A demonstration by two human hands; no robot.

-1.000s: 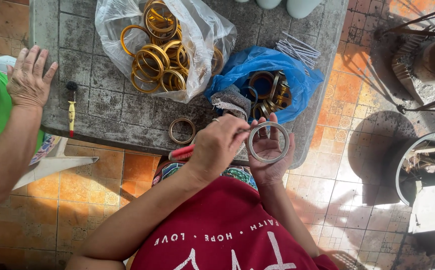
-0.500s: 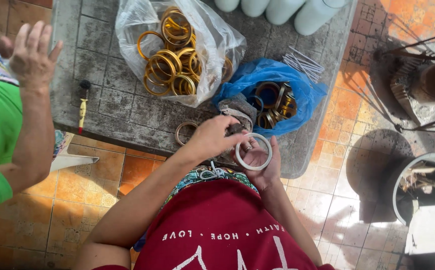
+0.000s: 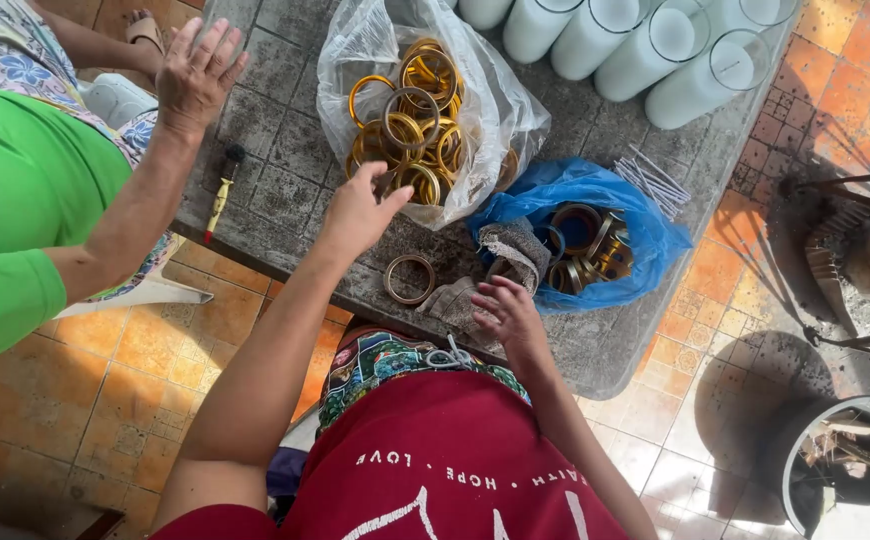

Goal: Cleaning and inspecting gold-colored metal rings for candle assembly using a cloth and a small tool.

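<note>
My left hand (image 3: pixel 360 205) reaches up to the mouth of a clear plastic bag (image 3: pixel 500 95) full of several gold rings (image 3: pixel 415 130); its fingers are spread at the nearest rings and grip nothing. My right hand (image 3: pixel 505 310) rests lower, fingers apart, on a grey cloth (image 3: pixel 505 255) at the table's near edge. A single gold ring (image 3: pixel 410 278) lies flat on the stone table (image 3: pixel 285 150) between my two hands. Beside the cloth, a blue plastic bag (image 3: pixel 645 235) holds several darker rings (image 3: pixel 580 240).
Another person in a green shirt sits at the left, one hand (image 3: pixel 200 70) raised over the table. A small yellow-handled tool (image 3: pixel 220 195) lies near it. White cylinders (image 3: pixel 645 40) stand at the far edge, thin metal rods (image 3: pixel 650 180) beside them. A bucket (image 3: pixel 845 465) stands at the lower right.
Both hands were together at a ring near the table edge. Now my left hand has moved up to the clear bag, and my right hand has dropped onto the cloth with no ring in it.
</note>
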